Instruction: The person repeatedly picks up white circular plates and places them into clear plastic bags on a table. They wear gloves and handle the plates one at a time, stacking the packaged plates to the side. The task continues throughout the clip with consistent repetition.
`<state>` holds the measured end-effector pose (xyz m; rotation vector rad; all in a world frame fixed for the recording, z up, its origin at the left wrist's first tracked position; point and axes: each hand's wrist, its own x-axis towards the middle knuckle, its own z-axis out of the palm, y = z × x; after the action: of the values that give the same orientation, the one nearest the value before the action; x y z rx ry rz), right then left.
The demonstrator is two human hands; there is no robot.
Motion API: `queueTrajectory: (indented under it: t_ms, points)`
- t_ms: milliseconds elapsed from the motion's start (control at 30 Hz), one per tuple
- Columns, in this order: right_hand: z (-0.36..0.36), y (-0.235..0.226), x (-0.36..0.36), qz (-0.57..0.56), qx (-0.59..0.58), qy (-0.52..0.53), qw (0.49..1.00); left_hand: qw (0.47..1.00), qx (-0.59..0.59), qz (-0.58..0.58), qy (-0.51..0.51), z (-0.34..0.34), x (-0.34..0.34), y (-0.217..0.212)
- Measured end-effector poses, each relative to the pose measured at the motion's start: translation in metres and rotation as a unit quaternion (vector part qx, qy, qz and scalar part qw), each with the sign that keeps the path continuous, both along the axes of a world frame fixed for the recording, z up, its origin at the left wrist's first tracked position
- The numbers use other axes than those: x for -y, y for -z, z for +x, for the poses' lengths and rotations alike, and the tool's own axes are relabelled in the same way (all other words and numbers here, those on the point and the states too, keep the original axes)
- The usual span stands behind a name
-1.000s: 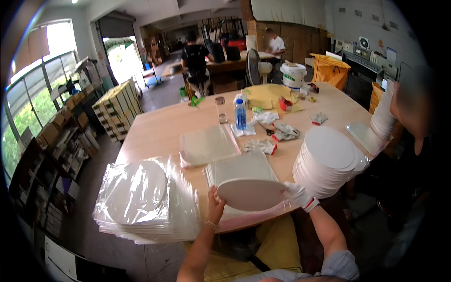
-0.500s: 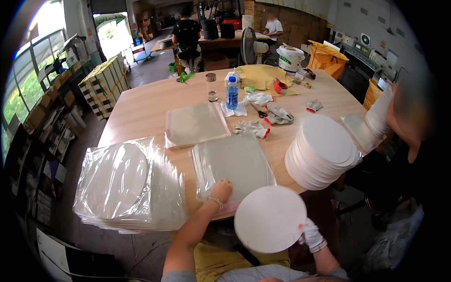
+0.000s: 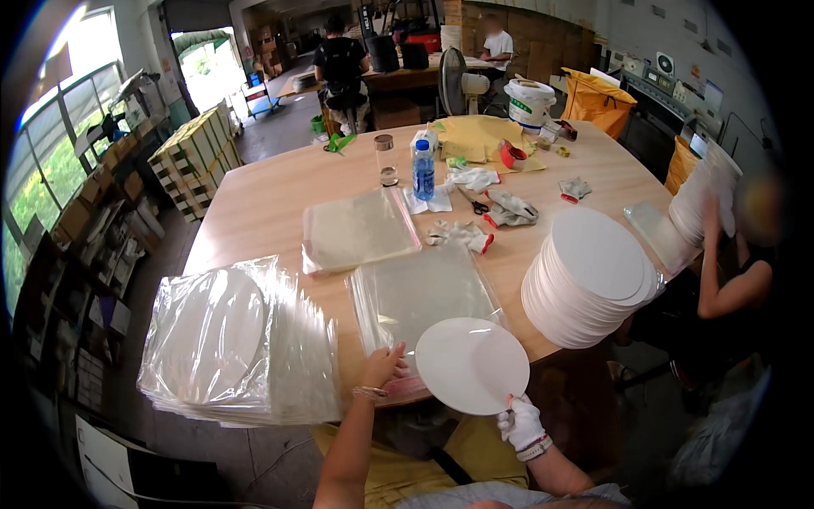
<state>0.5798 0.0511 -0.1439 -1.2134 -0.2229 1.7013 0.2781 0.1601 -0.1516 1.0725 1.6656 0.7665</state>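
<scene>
In my right hand [image 3: 520,422], which wears a white glove, I pinch the lower edge of a white round board [image 3: 472,365]. The board hangs tilted over the near edge of a stack of clear plastic bags [image 3: 424,284]. My bare left hand [image 3: 386,365] rests at the near left part of that stack, fingers stretched out beside the board's left rim. A tall pile of white round boards [image 3: 598,259] stands to the right. At the left lies a stack of bagged round boards [image 3: 212,335] in shiny clear film.
Another bag stack [image 3: 360,229] lies farther back. Beyond are work gloves [image 3: 462,236], scissors [image 3: 473,201], a blue-capped bottle [image 3: 423,170], a glass [image 3: 386,159], red tape [image 3: 512,155] and a white bucket [image 3: 528,103]. A co-worker [image 3: 736,280] at the right handles more white boards.
My right hand has brought the round board up and left over the bags' near edge. The fingers of my left hand have stretched out. The co-worker's arms have risen to the boards.
</scene>
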Motion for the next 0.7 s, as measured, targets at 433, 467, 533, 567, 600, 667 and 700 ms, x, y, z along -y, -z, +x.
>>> queueTrajectory:
  t_ms: [433,467,533,567,600,667,700]
  points:
    - [-0.035,-0.02,-0.012,-0.002,-0.038,0.035,0.999,0.942,-0.185,0.227,0.161,0.122,0.024,0.119]
    - [-0.036,-0.023,-0.013,-0.005,-0.019,0.031,0.999,0.923,-0.23,0.243,0.189,0.126,0.032,0.125]
    - [-0.033,-0.018,-0.01,0.007,-0.01,0.029,0.999,0.901,-0.248,0.313,0.168,0.137,0.052,0.12]
    - [-0.034,-0.013,-0.005,0.013,-0.012,0.033,0.999,0.898,-0.219,0.361,0.12,0.139,0.065,0.11]
    - [-0.038,-0.009,-0.001,0.012,-0.013,0.027,0.999,0.961,-0.02,0.275,0.028,0.144,0.084,0.099]
    - [-0.049,0.003,-0.004,-0.012,0.01,0.03,0.999,0.913,0.372,0.06,-0.159,0.161,0.117,0.084]
    - [-0.055,0.007,-0.009,-0.011,-0.001,0.03,0.999,0.901,0.396,0.073,-0.163,0.163,0.123,0.094]
